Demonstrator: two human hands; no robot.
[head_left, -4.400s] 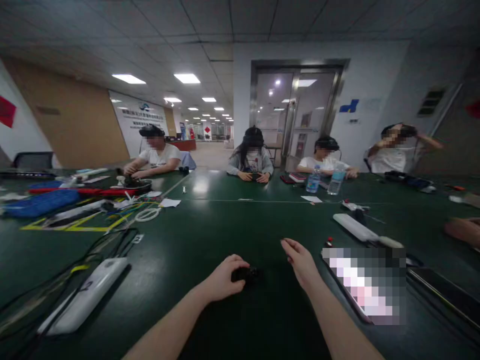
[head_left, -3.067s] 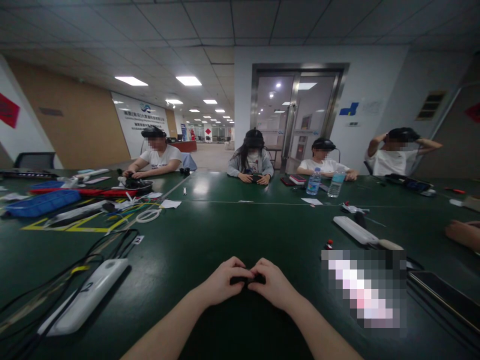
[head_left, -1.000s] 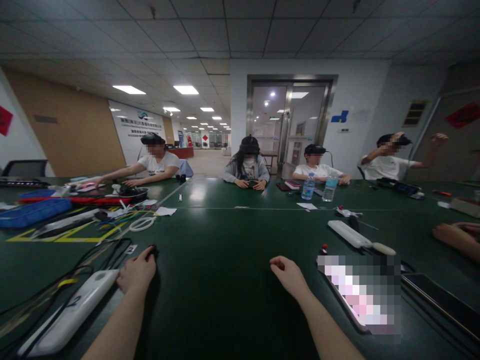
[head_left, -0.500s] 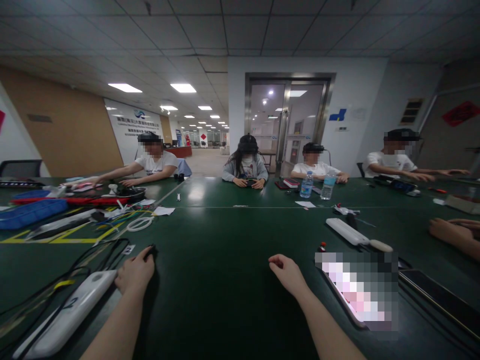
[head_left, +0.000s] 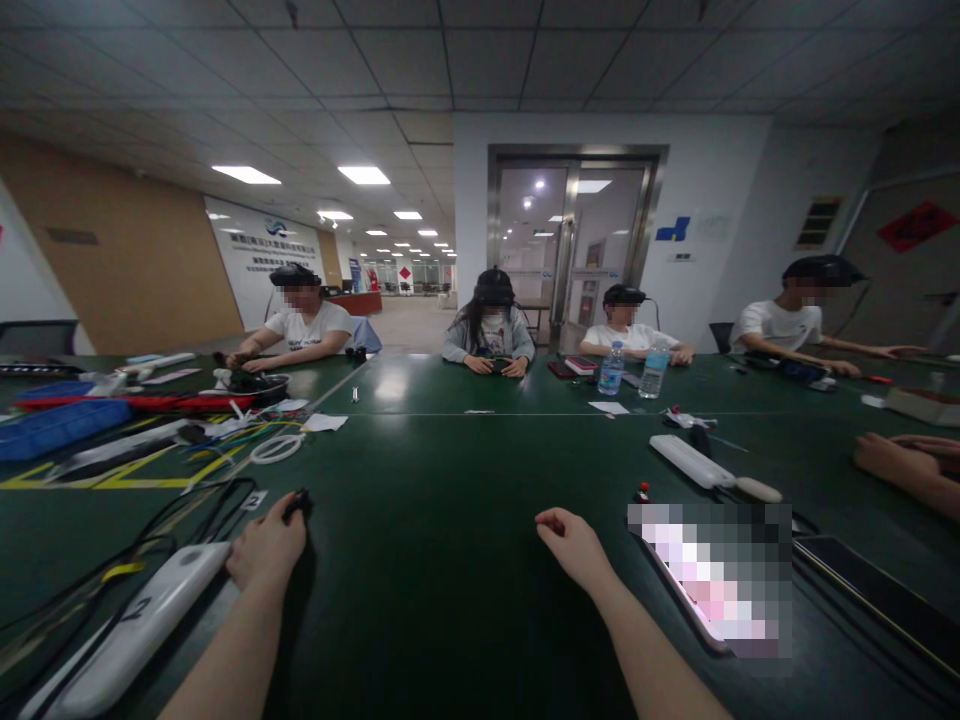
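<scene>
The left hand (head_left: 266,545) sits low on the dark green desk (head_left: 450,620), its fingers (head_left: 281,520) drawn narrow around a small black object (head_left: 300,503). The object is pinched at the fingertips and is too small to make out in detail. The right hand (head_left: 571,538) lies on the desk well apart from it, its fingers (head_left: 551,518) loosely curled and holding nothing.

Just beside the left hand lies a long white plastic case (head_left: 124,632) marked with a "2", with black cables (head_left: 202,510) running around it. To the right of the right hand is a flat object (head_left: 709,580) hidden by blur, and past it a dark tablet (head_left: 874,590). At the right edge, a co-worker's hand (head_left: 896,465) rests on the desk.

Further along the desk are a white power strip (head_left: 694,462), a coil of white tubing (head_left: 276,449), a blue tray (head_left: 52,415) and a long red tool (head_left: 127,377). Two water bottles (head_left: 634,370) stand at the far side, where four co-workers (head_left: 487,330) sit wearing headsets.
</scene>
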